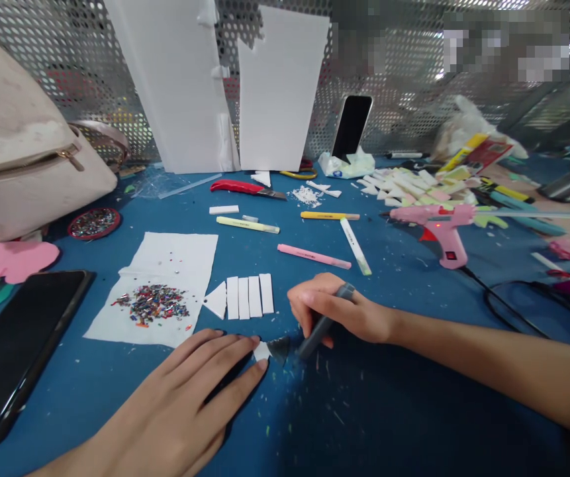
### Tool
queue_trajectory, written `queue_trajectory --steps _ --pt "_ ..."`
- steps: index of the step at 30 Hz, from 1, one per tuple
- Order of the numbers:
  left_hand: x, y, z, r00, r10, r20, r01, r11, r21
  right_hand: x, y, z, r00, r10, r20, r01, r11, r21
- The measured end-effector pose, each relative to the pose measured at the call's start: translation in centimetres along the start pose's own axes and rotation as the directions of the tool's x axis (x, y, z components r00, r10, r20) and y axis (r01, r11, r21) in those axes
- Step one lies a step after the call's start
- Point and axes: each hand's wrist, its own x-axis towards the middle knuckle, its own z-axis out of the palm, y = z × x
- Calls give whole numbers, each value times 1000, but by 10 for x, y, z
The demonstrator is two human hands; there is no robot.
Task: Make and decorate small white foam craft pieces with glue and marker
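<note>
A big blue desk (414, 285) fills most of the space, from 9 o'clock across to 3 o'clock and down to 6 o'clock. Its top is flat. The blue looks brighter in the middle, and a dark shadow (344, 411) lies on it near 5 o'clock. At the back, from 10 o'clock over 12 o'clock to 2 o'clock, stands a gray metal wall (394, 119). It is full of little round holes. Bits of red (76, 83) show through near 10 o'clock. Pale light shines in some holes. Near 2 o'clock, blurry squares (543, 63) hide what is there.
</note>
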Motion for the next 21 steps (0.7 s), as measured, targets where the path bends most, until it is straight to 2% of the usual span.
queue_trajectory --steps 5,14,21 --pt "2 1 0 1000 -15 -7 15 999 -44 1 -1 0 998 -48 -38 47 998 -50" --pt "5 -5 -4 999 51 -8 -51 998 -36 2 -3 5 997 5 -71 -6 1000 -17" --pt "3 2 1 998 -37 -50 34 998 -59 2 -3 5 997 10 -77 -13 999 -42"
